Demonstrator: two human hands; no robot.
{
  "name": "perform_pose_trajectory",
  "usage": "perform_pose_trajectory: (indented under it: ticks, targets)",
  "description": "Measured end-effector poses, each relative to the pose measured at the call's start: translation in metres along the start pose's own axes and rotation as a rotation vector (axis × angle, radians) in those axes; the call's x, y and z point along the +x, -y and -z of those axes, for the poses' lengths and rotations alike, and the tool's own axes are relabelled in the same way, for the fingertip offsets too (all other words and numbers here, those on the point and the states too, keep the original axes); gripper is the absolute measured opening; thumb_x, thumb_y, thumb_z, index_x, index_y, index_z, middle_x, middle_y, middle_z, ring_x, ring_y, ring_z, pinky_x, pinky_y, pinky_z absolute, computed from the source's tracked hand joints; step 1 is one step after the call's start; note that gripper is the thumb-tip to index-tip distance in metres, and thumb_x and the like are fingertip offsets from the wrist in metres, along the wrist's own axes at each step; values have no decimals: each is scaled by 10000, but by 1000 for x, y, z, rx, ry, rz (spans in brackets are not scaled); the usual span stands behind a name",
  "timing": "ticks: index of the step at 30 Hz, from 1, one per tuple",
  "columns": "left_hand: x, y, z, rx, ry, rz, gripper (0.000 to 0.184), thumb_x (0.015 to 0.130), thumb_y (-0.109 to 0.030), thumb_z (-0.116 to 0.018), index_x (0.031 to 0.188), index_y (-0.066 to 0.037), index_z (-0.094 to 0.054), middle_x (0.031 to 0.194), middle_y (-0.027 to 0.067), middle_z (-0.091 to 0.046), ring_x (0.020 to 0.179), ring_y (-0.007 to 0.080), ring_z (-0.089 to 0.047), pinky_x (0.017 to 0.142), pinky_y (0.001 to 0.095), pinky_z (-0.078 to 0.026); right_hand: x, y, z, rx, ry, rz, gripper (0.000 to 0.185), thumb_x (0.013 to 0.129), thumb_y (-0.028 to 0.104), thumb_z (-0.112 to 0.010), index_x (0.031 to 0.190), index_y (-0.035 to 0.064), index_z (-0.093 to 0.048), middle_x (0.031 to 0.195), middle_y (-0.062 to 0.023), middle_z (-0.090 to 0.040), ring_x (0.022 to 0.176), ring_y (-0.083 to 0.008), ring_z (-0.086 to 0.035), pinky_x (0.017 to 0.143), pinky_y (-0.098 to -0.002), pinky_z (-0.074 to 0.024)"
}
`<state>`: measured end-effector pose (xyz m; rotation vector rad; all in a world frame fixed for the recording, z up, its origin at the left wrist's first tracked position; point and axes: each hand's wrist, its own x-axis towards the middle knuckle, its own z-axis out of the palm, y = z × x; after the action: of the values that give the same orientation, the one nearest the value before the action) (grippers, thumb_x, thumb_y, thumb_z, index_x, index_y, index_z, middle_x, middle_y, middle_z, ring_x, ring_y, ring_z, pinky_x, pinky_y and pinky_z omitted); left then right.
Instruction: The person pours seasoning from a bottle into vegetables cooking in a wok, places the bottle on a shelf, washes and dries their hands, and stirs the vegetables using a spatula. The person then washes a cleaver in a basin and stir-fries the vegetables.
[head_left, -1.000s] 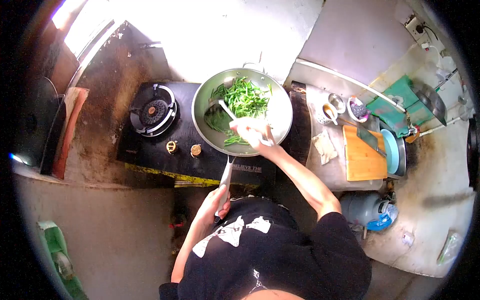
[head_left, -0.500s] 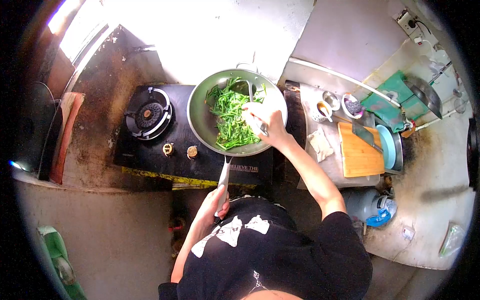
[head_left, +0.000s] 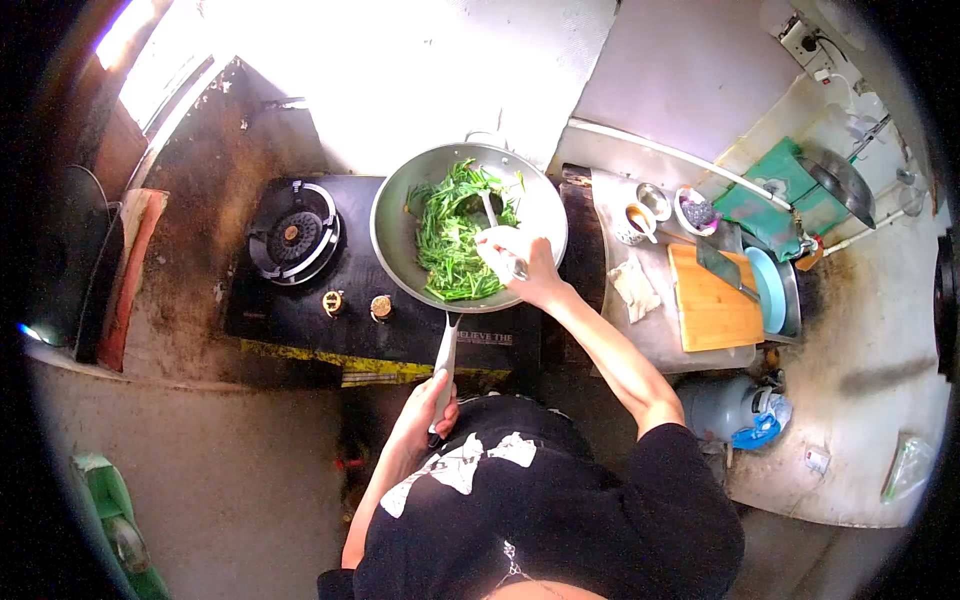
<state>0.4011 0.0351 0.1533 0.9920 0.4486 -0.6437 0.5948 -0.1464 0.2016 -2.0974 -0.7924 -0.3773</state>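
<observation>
Pan: a wide, light-rimmed pan (head_left: 394, 240) sits at the right part of the black stove (head_left: 410, 342), its long handle (head_left: 448, 348) pointing to the near side.
Greens: the chopped green stems (head_left: 452, 235) lie inside the pan, heaped through the middle and reaching towards the near wall; a few strands stand apart at the far right of the heap.
Left hand: the left hand (head_left: 436, 404) is closed around the pan's handle, close to the person's body.
Right hand: the right hand (head_left: 527, 264) is narrow around the handle of a stirring tool (head_left: 489, 208), above the right half of the pan; the tool's head is partly hidden among the greens (its exact shape is hard to tell).
Good stirring: it seems best to slide the tool low under the heap and turn the bottom stems up, with short, level strokes. The near edge probably needs gentle care, since stems there could spill over the rim. A firm left grip should stop the pan from sliding or turning against each push.
Left burner: an uncovered burner (head_left: 292, 234) stands left of the pan, with two knobs on its near side.
Table at right: a cutting board (head_left: 717, 312) bears a cleaver (head_left: 727, 269), with a blue basin (head_left: 768, 292) just beside.
</observation>
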Motion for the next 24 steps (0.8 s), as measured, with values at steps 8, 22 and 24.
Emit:
perform_pose_trajectory:
  ticks: [8, 22, 24]
  targets:
    - [2, 4, 5, 41, 17, 10, 414, 951, -474, -399, 841, -79, -456, 526, 9, -422, 359, 115, -353, 341, 268, -284, 7, 8, -12, 12, -92, 62, 149, 833, 172, -572, 767, 52, -631, 663, -86, -620, 534, -209, -590, 484, -308, -472]
    - [2, 5, 6, -40, 42, 9, 386, 941, -444, -454, 846, -70, -441, 531, 15, -421, 360, 106, -360, 346, 260, -293, 82, -32, -22, -331, -30, -48, 183, 840, 225, -534, 755, 67, -565, 643, -130, -592, 554, -250, -594, 522, -373, -464]
    - [3, 6, 8, -36, 51, -4, 402, 940, -458, -442, 832, -71, -447, 528, 11, -421, 357, 106, -357, 342, 260, -286, 76, -28, -34, -101, -28, 55, 197, 850, 236, -532, 763, 63, -568, 654, -120, -592, 562, -246, -588, 526, -363, -467]
